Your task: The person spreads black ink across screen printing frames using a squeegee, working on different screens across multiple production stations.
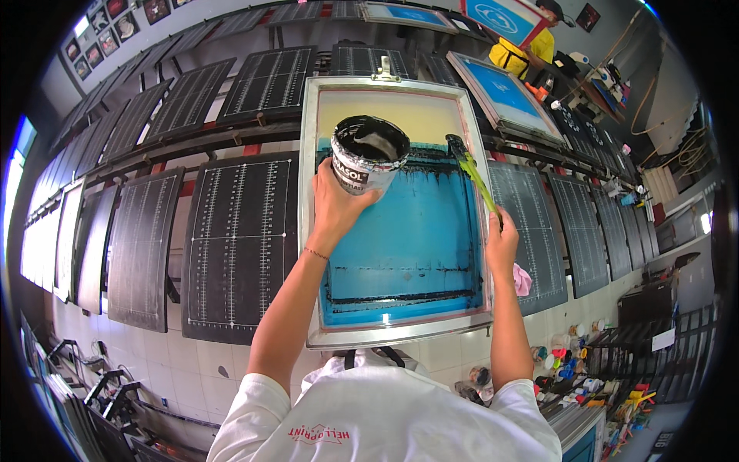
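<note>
A tub of black ink [360, 174], white outside with ink smeared around its rim, is gripped at its side and base by my left hand [339, 202]. It is tilted over the far half of a silkscreen frame [400, 334]. My right hand [502, 239] is closed around the handle of a green spatula [479, 182]. The spatula's far end is coated in black ink and lies over the screen's right side. Below both hands is the blue mesh [392, 239], with black ink in a band across its far part, down its right side and near its front edge.
A metal clamp [386, 71] sits at the frame's far edge. Black printing boards [239, 246] with white ruled marks line both sides. A pink cloth [523, 280] lies right of my right forearm. Another person [543, 45] in yellow stands far right beside more screens [504, 91]. Several ink pots [562, 354] sit lower right.
</note>
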Tool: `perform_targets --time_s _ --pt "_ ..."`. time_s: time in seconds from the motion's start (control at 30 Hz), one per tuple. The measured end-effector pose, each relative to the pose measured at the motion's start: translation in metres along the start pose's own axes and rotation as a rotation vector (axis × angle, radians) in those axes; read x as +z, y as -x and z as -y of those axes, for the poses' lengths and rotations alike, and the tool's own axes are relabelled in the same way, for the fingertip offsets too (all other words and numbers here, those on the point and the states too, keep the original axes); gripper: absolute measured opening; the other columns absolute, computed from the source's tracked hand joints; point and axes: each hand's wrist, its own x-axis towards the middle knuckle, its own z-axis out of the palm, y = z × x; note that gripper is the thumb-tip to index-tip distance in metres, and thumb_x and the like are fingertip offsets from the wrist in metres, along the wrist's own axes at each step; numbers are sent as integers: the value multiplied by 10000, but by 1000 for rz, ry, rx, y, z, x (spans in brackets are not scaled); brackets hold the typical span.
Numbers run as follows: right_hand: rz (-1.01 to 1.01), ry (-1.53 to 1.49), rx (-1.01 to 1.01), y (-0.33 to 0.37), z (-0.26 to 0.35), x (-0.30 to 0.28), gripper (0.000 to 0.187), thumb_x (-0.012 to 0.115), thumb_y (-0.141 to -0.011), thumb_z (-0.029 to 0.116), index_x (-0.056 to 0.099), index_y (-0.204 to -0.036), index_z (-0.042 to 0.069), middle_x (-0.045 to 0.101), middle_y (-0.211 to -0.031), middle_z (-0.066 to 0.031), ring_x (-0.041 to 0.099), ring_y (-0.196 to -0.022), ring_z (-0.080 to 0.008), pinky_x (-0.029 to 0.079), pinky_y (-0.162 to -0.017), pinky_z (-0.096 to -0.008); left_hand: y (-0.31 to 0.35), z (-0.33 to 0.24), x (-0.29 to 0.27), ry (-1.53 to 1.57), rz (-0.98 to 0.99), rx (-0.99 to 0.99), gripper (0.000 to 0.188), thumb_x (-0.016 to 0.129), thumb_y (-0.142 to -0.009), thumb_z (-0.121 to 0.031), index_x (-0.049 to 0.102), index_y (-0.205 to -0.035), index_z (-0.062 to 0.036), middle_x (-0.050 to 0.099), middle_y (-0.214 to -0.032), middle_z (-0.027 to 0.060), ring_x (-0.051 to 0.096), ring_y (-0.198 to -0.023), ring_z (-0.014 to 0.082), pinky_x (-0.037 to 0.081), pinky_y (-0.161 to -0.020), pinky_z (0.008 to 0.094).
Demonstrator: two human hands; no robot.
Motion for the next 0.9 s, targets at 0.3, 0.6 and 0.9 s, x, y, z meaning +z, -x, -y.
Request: perform_targets --time_s 0.3,0.6,0.9 --pt "51 -145 196 -20 40 -24 355 520 -1023 238 628 -1214 -41 596 -847 -23 495 -660 -86 425 -608 -248 -37 9 40 -74 -3 164 930 877 -597 -351 410 -1286 64 520 -1243 224 465 -1172 391 400 -1022 458" --pt "341 -780 597 -40 96 -57 406 457 -1039 293 623 -1122 -69 331 -631 88 274 -517 -10 218 -443 -192 -49 -3 69 4 -41 288 1003 895 -577 -323 357 -1342 37 503 -1261 206 456 -1172 373 393 -1037 443" --pt "599 -696 840 -49 86 -96 325 534 -1013 281 621 -997 -32 328 -584 113 260 -468 13 176 -380 -161 -40 10 21 -7 -210 424 1016 913 -572 -248 333 -1373 -15 490 -1280 186 443 -1192 394 384 -1035 476"
